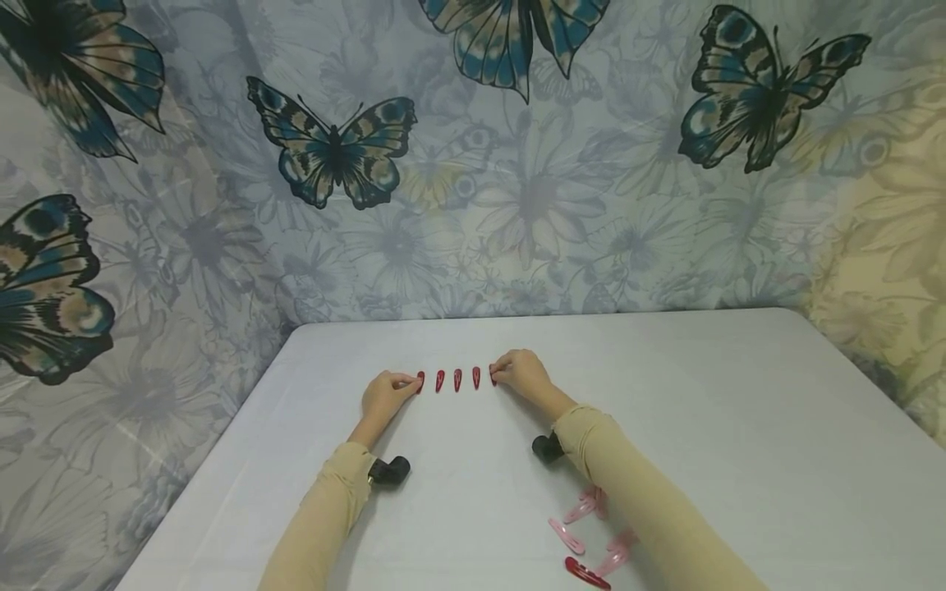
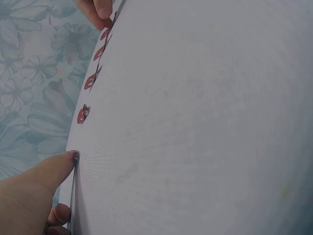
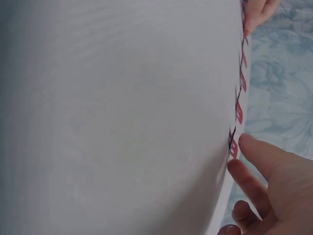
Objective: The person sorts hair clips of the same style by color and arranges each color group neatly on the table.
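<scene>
5 red hair clips [image 1: 458, 380] lie in a row near the far edge of the desk [image 1: 458, 509], the left hand [image 1: 384, 396] pinching the leftmost clip [image 1: 421, 379] and the right hand [image 1: 526, 376] the rightmost clip [image 3: 234, 148], presumably to keep the spacing even.

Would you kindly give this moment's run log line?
left hand: at row's leftmost red teardrop hair clip; right hand: at row's rightmost red clip; between: three red clips; by right sleeve: pink clips, another red clip
</scene>
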Demonstrator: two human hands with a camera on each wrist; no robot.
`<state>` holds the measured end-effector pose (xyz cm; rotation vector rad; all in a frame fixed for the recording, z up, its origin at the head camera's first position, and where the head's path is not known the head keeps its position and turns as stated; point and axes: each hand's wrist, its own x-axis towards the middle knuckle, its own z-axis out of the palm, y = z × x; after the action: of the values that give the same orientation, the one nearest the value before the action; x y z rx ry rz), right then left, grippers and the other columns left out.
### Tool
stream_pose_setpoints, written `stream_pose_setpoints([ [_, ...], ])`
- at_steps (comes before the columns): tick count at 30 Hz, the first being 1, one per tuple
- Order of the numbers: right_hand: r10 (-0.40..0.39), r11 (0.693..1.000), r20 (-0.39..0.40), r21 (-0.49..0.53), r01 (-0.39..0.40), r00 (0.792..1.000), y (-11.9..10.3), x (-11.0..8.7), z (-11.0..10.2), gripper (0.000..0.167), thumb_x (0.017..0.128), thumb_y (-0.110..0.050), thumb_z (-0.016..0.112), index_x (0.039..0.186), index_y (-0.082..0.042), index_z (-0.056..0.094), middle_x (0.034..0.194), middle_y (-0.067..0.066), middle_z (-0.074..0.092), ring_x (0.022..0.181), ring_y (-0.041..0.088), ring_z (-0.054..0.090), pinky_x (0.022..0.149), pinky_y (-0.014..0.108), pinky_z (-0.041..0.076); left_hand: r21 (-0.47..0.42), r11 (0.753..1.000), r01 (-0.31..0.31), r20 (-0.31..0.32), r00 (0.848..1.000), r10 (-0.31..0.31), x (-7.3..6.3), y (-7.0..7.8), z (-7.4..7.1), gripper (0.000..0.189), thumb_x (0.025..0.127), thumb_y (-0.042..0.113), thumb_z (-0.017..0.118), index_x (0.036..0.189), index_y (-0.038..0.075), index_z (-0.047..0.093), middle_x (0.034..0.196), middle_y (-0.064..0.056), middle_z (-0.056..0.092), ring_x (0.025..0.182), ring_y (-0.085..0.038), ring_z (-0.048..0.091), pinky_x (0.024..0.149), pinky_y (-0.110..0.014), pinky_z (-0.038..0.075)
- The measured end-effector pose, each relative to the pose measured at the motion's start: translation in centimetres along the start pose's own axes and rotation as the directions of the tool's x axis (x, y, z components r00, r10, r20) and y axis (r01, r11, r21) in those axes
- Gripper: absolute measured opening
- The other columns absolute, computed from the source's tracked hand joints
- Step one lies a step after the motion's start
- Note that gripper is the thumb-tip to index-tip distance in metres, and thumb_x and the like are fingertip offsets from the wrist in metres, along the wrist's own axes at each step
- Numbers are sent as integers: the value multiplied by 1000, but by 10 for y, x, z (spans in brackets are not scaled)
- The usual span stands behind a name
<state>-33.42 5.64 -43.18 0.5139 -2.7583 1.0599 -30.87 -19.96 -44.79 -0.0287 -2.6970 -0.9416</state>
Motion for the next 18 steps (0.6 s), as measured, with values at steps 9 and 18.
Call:
stream_pose_setpoints([
  [9, -30, 999, -29, -15, 30, 999, -5, -2, -7, 8, 80, -13, 67, 84, -9, 73, 87, 4, 66, 95, 27, 55, 90, 40, 34, 17, 1000, 15, 9, 1000, -15, 0, -2, -4, 24, 77, 31, 70, 86, 9, 73, 72, -2, 52, 64, -19, 47, 59, -33, 37],
  [18, -5, 998, -26, 63, 6, 1000, -13, -7, -19, 10, 80, -14, 68, 87, -8, 72, 93, 6, 66, 102, 29, 52, 94, 43, 30, -16, 1000, -15, 19, 1000, 15, -3, -1, -1, 24, 77, 31, 70, 85, 9, 73, 69, -1, 50, 60, -17, 42, 55, -31, 34],
])
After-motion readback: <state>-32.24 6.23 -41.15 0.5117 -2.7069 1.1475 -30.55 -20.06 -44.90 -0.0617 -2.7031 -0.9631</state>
